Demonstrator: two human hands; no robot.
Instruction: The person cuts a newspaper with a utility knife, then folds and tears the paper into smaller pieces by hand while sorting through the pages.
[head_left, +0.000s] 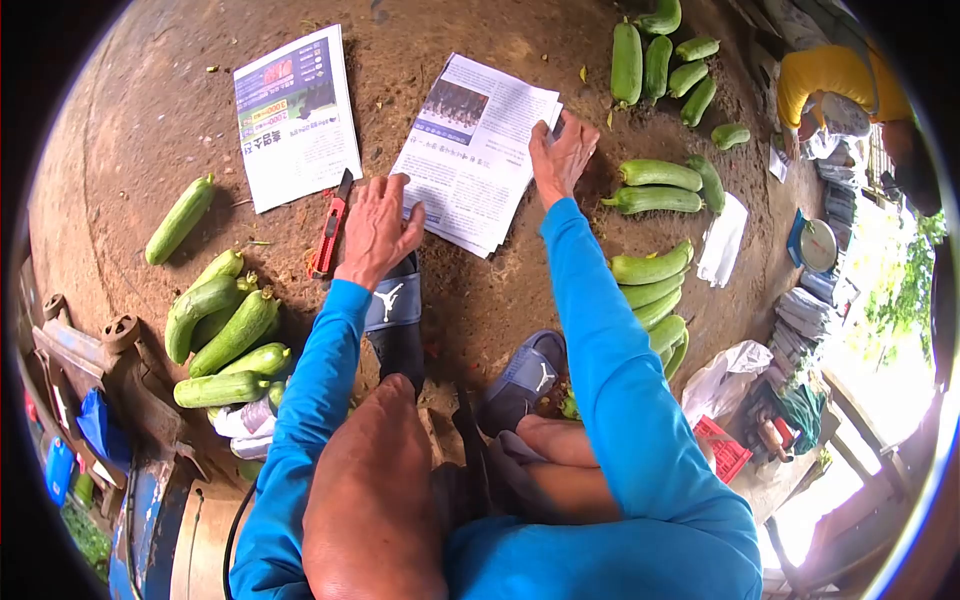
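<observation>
A stack of folded newspaper sheets lies on the brown ground in front of me. My right hand pinches its upper right edge, with the thumb on top and the other fingers bent at the side. At the lower left edge, my left hand rests with fingers loosely spread, its fingertips touching the paper's border. Just left of that hand is a red box cutter, its dark end touching a second folded newspaper.
Green gourds lie in groups: a pile at left, a single gourd above it, several at top right and more right of my arm. White folded paper lies near those. Another person in yellow sits at far right.
</observation>
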